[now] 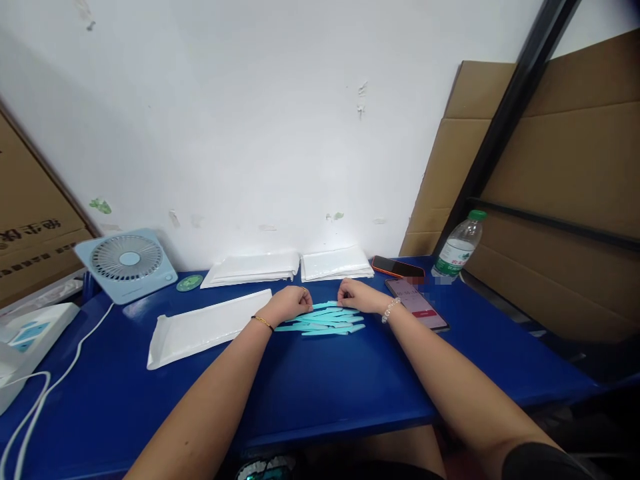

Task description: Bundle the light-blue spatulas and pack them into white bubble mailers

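Several thin turquoise strips [327,324] lie in a loose pile on the blue table [320,387]. At the pile's back left, my left hand [291,304] pinches the left end of one strip. My right hand [356,296] has its fingers closed on the right end of what looks like the same strip, at the back of the pile. A long white padded packet [207,328] lies beside my left forearm. Behind my hands, two stacks of white packets [253,268] [336,263] rest near the wall.
A light blue fan [131,261] and a green round disc [190,283] are at the left, with a white power strip [33,337] and cables. Two phones [419,305] [397,267] and a bottle [457,248] are at the right. Cardboard [575,153] borders the table.
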{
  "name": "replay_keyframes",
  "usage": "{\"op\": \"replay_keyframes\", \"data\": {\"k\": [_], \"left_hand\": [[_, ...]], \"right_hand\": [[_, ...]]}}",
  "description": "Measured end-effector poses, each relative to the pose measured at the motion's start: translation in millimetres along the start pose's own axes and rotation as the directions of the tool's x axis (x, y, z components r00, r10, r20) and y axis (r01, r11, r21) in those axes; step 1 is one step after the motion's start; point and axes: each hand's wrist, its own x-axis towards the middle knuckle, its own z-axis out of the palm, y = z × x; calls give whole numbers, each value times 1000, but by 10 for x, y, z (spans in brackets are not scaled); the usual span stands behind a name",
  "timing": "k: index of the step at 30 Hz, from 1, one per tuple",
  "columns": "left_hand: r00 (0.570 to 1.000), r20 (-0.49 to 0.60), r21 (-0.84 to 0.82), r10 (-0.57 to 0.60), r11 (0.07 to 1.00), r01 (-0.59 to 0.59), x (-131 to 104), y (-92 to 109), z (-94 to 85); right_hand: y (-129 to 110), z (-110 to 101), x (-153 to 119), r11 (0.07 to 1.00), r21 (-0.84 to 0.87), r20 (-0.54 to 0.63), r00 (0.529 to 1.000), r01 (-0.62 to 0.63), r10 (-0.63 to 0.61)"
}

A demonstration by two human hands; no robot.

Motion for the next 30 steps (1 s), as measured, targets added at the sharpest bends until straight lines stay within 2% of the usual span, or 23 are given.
{"op": "replay_keyframes", "data": {"k": [3,6,10,13,16,18,22,25,30], "left_hand": [[999,-52,-2,-18,1000,18,8,-100,-25],[994,-111,-14,-19,1000,18,17,-161,-37],[972,-233,-11,18,1000,-21,-23,-111,-38],[990,-133,-31,41,998,-45,-84,-12,-28],[998,-8,-40,55,998,-56,-122,74,10],[999,22,-39,38,999,-38,-126,111,43],[1000,-9,-36,9,999,-9,-112,141,81],[997,-73,-9,8,1000,-9,-95,116,69],[988,-154,29,-20,999,24,-64,-1,29]], "right_hand": [[153,4,0,1000,8,-28,999,-17,18],[263,-48,-18,997,1,-106,991,-78,78],[231,-155,-106,997,16,-157,985,-70,72],[145,-161,-163,997,74,-106,994,2,6],[61,-72,-161,995,87,-65,997,58,-52],[3,8,-135,995,66,-48,996,81,-78],[-86,97,-89,995,44,-27,996,89,-87],[-50,80,-77,996,29,-44,995,85,-84],[144,-43,-102,998,-4,-173,983,-63,62]]}}
